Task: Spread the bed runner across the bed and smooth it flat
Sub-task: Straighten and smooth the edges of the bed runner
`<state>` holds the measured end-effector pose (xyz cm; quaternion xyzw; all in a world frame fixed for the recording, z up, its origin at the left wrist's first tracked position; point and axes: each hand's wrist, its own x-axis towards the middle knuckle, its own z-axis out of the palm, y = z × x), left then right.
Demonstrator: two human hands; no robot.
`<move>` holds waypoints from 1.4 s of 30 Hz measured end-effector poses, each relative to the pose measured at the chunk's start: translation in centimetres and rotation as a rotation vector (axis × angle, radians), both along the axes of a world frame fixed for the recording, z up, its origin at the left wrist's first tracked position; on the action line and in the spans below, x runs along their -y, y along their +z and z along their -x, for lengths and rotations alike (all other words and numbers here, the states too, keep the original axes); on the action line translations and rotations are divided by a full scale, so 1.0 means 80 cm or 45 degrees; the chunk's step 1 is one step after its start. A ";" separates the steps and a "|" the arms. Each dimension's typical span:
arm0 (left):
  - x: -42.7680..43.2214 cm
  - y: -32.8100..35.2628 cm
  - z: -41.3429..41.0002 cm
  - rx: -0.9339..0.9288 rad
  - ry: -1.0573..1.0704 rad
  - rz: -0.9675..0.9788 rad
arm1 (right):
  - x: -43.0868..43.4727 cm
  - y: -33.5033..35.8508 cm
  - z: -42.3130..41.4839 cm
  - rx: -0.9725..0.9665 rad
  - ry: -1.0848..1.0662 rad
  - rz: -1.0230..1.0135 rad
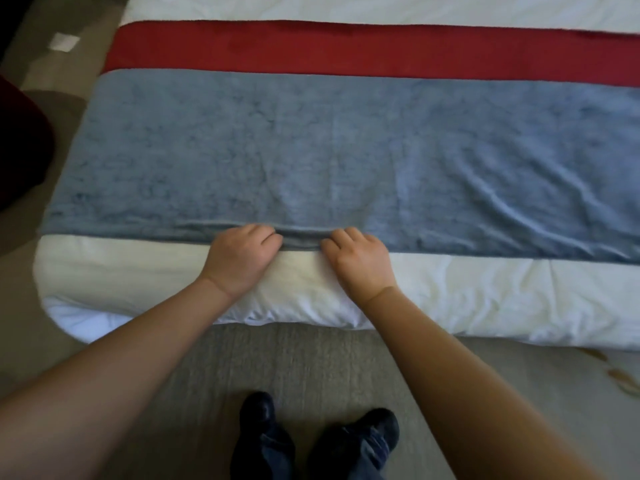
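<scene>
A blue-grey bed runner lies spread across the white bed, from the left edge to beyond the right border of the view. My left hand and my right hand sit close together at the runner's near edge, fingers curled over it and pinching the fabric. Between and beside the hands the edge is bunched into a small fold. Wrinkles run through the runner's right part.
A red band lies along the runner's far side, with white bedding beyond it. A dark red object stands on the floor at the left. Grey carpet and my dark shoes are below the bed's near edge.
</scene>
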<state>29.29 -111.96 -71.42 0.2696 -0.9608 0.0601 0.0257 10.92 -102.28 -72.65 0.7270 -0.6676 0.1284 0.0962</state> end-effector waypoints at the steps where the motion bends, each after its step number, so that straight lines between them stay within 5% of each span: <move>1: -0.003 -0.002 0.009 -0.015 -0.024 0.005 | -0.006 -0.001 0.011 -0.008 -0.024 0.007; 18: -0.031 -0.008 0.058 -0.171 -0.097 -0.071 | -0.079 -0.014 0.124 -0.006 -0.174 -0.056; 27: -0.083 0.000 0.189 -0.104 -0.210 -0.110 | -0.118 -0.004 0.207 -0.119 -0.250 -0.078; 42: -0.136 0.003 0.270 0.008 0.066 -0.324 | -0.153 -0.005 0.259 -0.109 -0.300 -0.167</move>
